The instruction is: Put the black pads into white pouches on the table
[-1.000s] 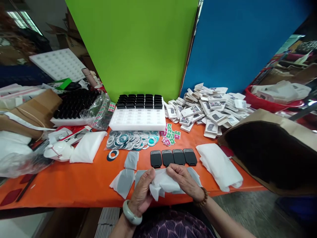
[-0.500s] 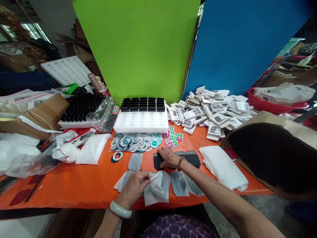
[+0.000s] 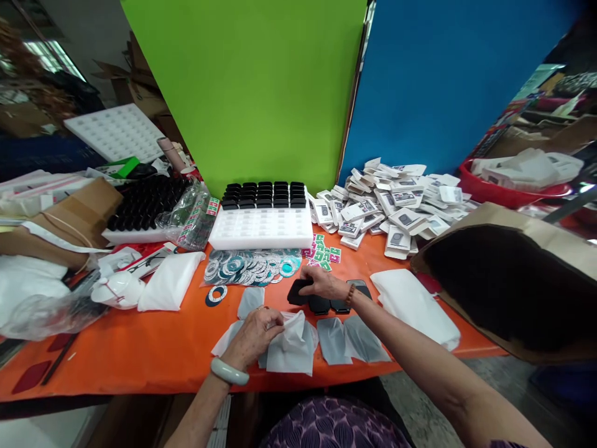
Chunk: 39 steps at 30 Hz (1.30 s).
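My right hand (image 3: 325, 284) grips a flat black rectangular device (image 3: 297, 292) by its edge, tilted up from the table. Beside it lie more of the black devices (image 3: 319, 304) in a row, partly behind my wrist. My left hand (image 3: 257, 330) pinches the top edge of a thin white translucent pouch (image 3: 291, 348) and lifts that edge. Further pouches lie flat to the right, such as a greyish one (image 3: 334, 341), and one filled pouch (image 3: 250, 302) sits just behind my left hand.
A white foam tray (image 3: 261, 230) with black pieces stands at the back. To its right spreads a heap of small white boxes (image 3: 401, 205). A bag of ring stickers (image 3: 249, 267), a white pouch stack (image 3: 415, 308) and an open carton (image 3: 508, 280) surround the work area.
My right hand has lifted the black device off the table and tilted it. My left hand has raised the pouch's edge slightly. The view has shifted a little.
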Tool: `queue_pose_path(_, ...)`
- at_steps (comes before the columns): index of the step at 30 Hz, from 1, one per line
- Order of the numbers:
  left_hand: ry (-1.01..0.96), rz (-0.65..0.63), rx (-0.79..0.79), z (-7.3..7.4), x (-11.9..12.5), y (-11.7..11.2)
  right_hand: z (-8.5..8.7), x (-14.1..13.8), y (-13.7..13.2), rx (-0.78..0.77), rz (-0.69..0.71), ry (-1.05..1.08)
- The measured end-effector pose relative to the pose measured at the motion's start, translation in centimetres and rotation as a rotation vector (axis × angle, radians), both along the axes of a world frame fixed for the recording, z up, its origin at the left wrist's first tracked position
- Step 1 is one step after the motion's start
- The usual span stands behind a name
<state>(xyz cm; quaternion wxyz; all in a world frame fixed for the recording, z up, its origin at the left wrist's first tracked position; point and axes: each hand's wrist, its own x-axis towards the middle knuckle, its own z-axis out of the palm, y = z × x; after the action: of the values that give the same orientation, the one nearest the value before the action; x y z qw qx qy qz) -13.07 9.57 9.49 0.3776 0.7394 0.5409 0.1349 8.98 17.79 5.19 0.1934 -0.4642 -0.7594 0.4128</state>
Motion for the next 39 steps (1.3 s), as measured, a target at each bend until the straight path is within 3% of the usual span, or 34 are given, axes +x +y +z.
queue_pose_path(4, -0.086, -0.007, 0.025, 0.8, 0.7, 0.1, 2.9, 0.2, -2.7, -0.019, -0.182, 0.548)
queue_pose_path(7, -0.135, 0.002, 0.094, 1.8, 1.3, -0.1, 4.9, -0.2, -4.8, -0.025, -0.218, 0.704)
queue_pose_path(13, -0.300, 0.108, 0.204, 3.5, 2.9, -0.6, 6.4, -0.3, -7.8, -0.046, -0.243, 0.642)
queue_pose_path(19, -0.556, 0.192, 0.081, 5.4, 4.9, -1.2, 6.7, 0.5, -9.4, 0.014, -0.235, 0.699)
queue_pose_path(24, -0.630, 0.218, -0.038, 6.3, 5.3, -1.1, 6.4, 1.1, -9.4, 0.009, -0.180, 0.639)
queue_pose_path(27, -0.619, 0.226, 0.016, 6.0, 4.8, -0.8, 5.7, 0.5, -8.9, -0.036, -0.244, 0.621)
queue_pose_path(31, -0.430, 0.416, 0.471, 4.9, 4.2, -1.5, 4.9, -0.5, -8.2, -0.103, -0.427, 0.705)
queue_pose_path(33, -0.317, 0.476, 0.596, 3.9, 4.2, -2.4, 4.7, -0.9, -8.0, -0.126, -0.477, 0.744)
queue_pose_path(36, -0.300, 0.480, 0.435, 2.0, 4.8, -3.7, 4.2, -1.6, -7.8, -0.176, -0.484, 0.808)
queue_pose_path(39, -0.459, 0.476, 0.081, 0.0, 5.2, -4.0, 3.6, -2.4, -7.9, -0.210, -0.453, 0.773)
